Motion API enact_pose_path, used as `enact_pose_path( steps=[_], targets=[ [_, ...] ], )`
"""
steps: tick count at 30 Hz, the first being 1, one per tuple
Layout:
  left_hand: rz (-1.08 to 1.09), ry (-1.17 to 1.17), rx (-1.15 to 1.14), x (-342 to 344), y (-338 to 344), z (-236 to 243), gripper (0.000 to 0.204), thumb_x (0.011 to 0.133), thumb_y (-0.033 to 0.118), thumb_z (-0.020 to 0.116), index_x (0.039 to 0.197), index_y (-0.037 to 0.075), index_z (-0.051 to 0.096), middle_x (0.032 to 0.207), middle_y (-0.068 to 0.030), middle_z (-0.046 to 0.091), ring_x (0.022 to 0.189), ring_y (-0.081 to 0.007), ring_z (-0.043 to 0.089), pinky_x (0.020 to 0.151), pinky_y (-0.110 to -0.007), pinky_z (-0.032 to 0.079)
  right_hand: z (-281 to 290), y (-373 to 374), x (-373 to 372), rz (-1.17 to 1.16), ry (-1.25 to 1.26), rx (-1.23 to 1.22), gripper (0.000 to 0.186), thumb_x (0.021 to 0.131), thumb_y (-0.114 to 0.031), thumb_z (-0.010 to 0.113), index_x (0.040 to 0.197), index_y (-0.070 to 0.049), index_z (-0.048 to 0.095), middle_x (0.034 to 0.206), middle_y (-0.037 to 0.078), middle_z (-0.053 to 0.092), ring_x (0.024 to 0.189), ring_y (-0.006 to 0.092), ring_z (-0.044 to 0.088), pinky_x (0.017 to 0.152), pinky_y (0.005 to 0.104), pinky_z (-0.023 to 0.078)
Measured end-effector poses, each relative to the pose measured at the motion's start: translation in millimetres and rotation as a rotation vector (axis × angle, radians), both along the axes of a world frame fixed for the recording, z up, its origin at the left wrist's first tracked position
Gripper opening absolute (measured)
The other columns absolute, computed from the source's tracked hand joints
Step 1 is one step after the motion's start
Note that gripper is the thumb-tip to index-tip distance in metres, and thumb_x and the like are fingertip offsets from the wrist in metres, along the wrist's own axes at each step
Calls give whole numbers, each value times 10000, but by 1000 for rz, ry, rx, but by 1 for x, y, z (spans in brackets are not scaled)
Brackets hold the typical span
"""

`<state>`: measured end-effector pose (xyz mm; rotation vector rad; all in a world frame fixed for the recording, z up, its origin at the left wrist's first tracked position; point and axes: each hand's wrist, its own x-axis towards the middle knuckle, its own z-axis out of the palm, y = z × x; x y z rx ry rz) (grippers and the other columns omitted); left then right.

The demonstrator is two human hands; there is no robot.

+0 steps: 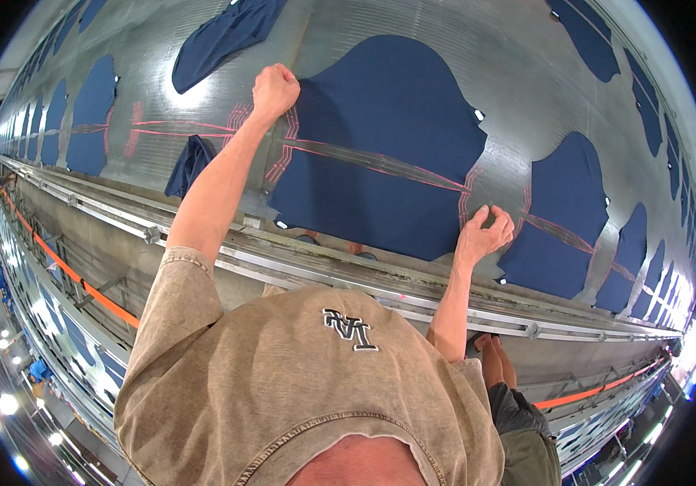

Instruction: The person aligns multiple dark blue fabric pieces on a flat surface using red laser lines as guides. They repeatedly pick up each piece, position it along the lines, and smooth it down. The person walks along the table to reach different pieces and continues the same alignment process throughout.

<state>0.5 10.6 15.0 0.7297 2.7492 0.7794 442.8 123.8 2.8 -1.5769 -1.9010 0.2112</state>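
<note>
A large navy fabric piece (376, 105) lies on a grey metal table surface (320, 32), crossed by a dark tapered strip with red outlines and groups of red curved lines. My left hand (277, 91) is closed in a pinch at its upper left edge, gripping the fabric. Near its right edge, beside more red lines, my right hand (484, 228) has curled fingers with thumb and index close; what they hold, if anything, is unclear. A smaller navy piece (559, 202) lies just right of that hand, and a folded one (198, 154) partly shows left of my left forearm.
More navy pieces (89, 113) lie along the table to both sides and farther back. Metal rails (348, 271) edge the table near my body. An orange bar (72, 271) runs beyond them. Another person's legs (502, 360) show close at lower right.
</note>
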Motion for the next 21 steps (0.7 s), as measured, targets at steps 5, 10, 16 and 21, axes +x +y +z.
enact_pose_path(
  steps=[5, 10, 16, 21],
  targets=[
    [-37, -47, 31, -2, -4, 3, 160, 817, 129, 593, 856, 40, 722, 890, -211, 723, 912, -394, 697, 840, -473, 538, 0, 0, 0, -11, 8, -24, 198, 867, -115, 687, 1028, -5, 652, 1143, 151, 588, 1104, 327, 507, 960, 466, 386],
    [8, -167, 34, -10, -8, 4, 133, 814, 137, 697, 907, 48, 727, 855, -87, 729, 820, -206, 685, 760, -346, 523, 0, 0, 0, 4, -7, -4, 200, 872, -123, 686, 1033, -7, 652, 1138, 145, 588, 1100, 324, 506, 962, 466, 385],
    [95, -472, 392, -18, -26, 3, 187, 888, 63, 649, 1066, 13, 678, 938, -73, 715, 859, -141, 683, 740, -275, 526, 2, -1, 0, 0, -1, -21, 210, 876, -127, 685, 1046, -8, 651, 1158, 144, 587, 1098, 325, 503, 958, 466, 391],
    [162, -370, 753, 4, -64, 5, 227, 946, 28, 613, 1168, -9, 642, 1065, -97, 716, 878, -202, 722, 805, -298, 563, 2, 0, 2, 21, 36, -14, 178, 888, -120, 666, 1027, -9, 663, 1133, 149, 613, 1087, 326, 525, 962, 463, 395]
  ],
)
